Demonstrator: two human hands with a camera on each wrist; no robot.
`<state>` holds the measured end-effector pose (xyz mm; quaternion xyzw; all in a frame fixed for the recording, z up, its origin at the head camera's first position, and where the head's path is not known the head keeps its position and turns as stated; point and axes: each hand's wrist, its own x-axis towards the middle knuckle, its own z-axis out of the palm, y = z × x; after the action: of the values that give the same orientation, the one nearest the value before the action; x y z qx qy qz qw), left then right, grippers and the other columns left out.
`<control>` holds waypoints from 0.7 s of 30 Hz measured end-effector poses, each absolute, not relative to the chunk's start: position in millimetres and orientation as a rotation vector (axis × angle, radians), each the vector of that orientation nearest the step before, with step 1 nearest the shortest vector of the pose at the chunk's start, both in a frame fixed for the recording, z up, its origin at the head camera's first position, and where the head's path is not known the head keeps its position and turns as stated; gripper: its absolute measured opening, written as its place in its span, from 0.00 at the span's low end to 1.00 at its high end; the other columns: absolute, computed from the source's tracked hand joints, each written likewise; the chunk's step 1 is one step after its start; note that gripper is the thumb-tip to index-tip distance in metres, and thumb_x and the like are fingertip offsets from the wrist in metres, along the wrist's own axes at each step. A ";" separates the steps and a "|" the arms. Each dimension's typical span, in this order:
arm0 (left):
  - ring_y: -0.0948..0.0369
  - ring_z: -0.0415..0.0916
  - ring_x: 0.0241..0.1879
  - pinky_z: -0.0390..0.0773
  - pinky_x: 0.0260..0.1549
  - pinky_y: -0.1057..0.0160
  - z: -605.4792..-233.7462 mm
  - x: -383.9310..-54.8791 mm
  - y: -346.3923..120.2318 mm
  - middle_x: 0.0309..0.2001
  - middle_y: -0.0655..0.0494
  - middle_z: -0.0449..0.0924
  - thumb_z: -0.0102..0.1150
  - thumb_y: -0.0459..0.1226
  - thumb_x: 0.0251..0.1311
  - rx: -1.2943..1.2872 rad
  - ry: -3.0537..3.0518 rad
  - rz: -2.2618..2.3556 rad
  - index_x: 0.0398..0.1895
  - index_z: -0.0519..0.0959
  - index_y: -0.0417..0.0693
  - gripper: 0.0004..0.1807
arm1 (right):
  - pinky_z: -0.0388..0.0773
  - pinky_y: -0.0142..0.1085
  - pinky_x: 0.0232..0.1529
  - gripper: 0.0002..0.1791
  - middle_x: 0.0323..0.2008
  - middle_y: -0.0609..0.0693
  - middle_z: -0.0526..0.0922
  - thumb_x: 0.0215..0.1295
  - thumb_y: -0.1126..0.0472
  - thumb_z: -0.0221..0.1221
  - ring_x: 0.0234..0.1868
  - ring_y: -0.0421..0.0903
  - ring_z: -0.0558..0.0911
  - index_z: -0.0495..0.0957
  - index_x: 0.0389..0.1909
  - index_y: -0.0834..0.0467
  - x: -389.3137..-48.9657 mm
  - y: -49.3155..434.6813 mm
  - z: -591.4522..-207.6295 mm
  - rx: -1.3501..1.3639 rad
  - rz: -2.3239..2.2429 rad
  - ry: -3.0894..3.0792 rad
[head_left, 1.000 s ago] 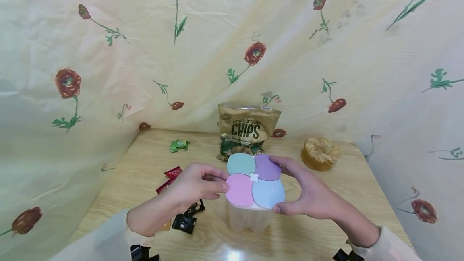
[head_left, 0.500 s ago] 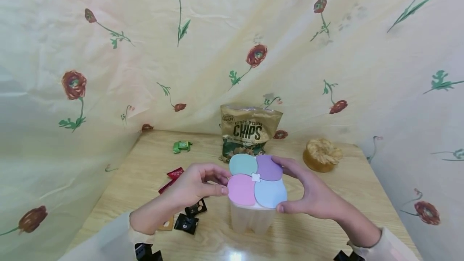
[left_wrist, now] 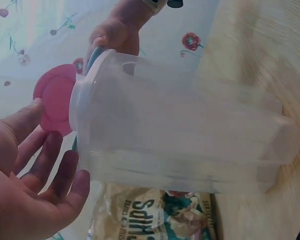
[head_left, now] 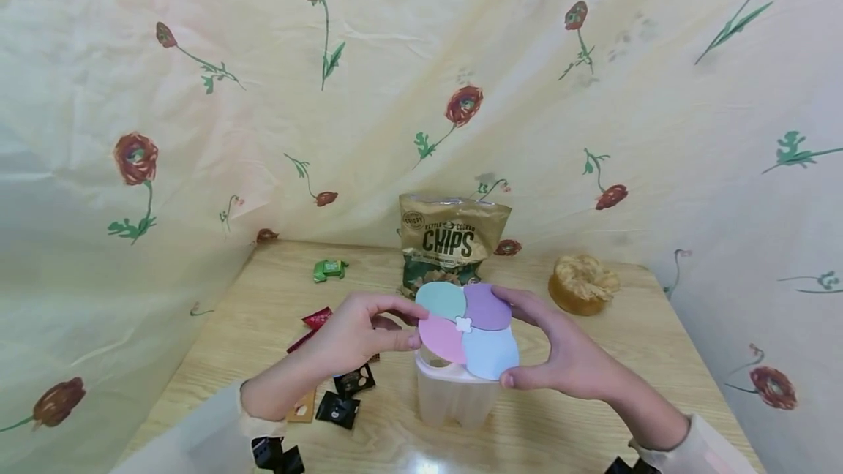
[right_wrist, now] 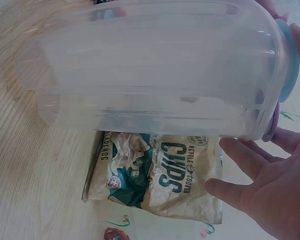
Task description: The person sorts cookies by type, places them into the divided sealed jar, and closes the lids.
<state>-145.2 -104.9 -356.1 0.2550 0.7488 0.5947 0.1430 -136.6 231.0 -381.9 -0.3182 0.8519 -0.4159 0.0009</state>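
A tall translucent food container (head_left: 457,404) stands upright on the table, topped by four petal-shaped flip lids. My left hand (head_left: 369,328) pinches the pink lid (head_left: 441,340) by its outer edge. That lid is tilted up, baring an opening in the white rim (head_left: 440,370) below it; the left wrist view shows the raised pink lid (left_wrist: 57,100) side-on. With fingers at the purple lid (head_left: 487,307) and thumb at the light blue lid (head_left: 490,353), my right hand (head_left: 566,353) grips the container's top from the right. The teal lid (head_left: 440,301) lies flat at the back.
Behind the container stands a bag of chips (head_left: 454,240). A round bread (head_left: 582,284) sits at the back right, a green wrapped sweet (head_left: 329,269) at the back left. Red packets (head_left: 317,318), black packets (head_left: 338,409) and an orange packet (head_left: 301,409) lie by my left forearm.
The pink lid was flat and is now lifted along its outer edge by my left hand, whose fingers have moved slightly up and inward. My right hand keeps its grip.
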 end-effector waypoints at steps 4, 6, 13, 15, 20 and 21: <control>0.57 0.81 0.48 0.83 0.44 0.62 -350.8 -152.0 -99.9 0.50 0.56 0.86 0.71 0.38 0.63 0.823 2.289 1.673 0.49 0.89 0.50 0.11 | 0.70 0.34 0.67 0.57 0.73 0.44 0.68 0.50 0.50 0.80 0.70 0.52 0.74 0.59 0.79 0.45 -136.9 231.4 -382.4 -0.996 -1.306 2.671; 0.59 0.80 0.47 0.81 0.42 0.62 -348.9 -155.9 -97.1 0.48 0.59 0.86 0.70 0.39 0.64 0.851 2.360 1.640 0.46 0.89 0.52 0.09 | 0.70 0.35 0.67 0.57 0.74 0.44 0.67 0.50 0.51 0.79 0.70 0.52 0.74 0.58 0.79 0.45 -136.8 231.4 -382.8 -0.992 -1.311 2.666; 0.61 0.78 0.38 0.78 0.34 0.63 -345.4 -165.0 -89.2 0.43 0.65 0.87 0.69 0.44 0.65 0.882 2.478 1.573 0.44 0.90 0.55 0.08 | 0.69 0.34 0.69 0.57 0.75 0.46 0.66 0.51 0.52 0.79 0.71 0.52 0.72 0.57 0.80 0.47 -136.7 231.8 -382.0 -1.011 -1.316 2.640; 0.60 0.77 0.36 0.77 0.33 0.64 -344.7 -166.7 -86.9 0.42 0.65 0.87 0.69 0.45 0.65 0.884 2.486 1.569 0.43 0.90 0.57 0.08 | 0.69 0.34 0.69 0.57 0.75 0.47 0.66 0.52 0.53 0.79 0.72 0.51 0.71 0.57 0.80 0.47 -136.5 232.2 -381.4 -1.017 -1.317 2.629; 0.59 0.75 0.33 0.75 0.31 0.65 -341.4 -170.8 -78.9 0.39 0.66 0.87 0.70 0.46 0.64 0.853 2.500 1.558 0.41 0.90 0.62 0.06 | 0.67 0.32 0.69 0.57 0.76 0.46 0.65 0.53 0.53 0.78 0.72 0.50 0.71 0.55 0.81 0.46 -136.5 233.0 -380.1 -1.017 -1.311 2.616; 0.59 0.75 0.33 0.75 0.31 0.64 -340.6 -171.6 -77.1 0.39 0.66 0.87 0.71 0.46 0.63 0.839 2.504 1.554 0.40 0.90 0.62 0.05 | 0.67 0.32 0.69 0.57 0.76 0.46 0.65 0.53 0.53 0.78 0.72 0.50 0.70 0.55 0.81 0.46 -136.5 233.1 -380.1 -1.018 -1.315 2.611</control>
<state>-171.6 -77.1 -340.6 0.2736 0.8166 0.5067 0.0390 -136.5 233.1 -380.1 -0.3287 0.8433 -0.4245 0.0230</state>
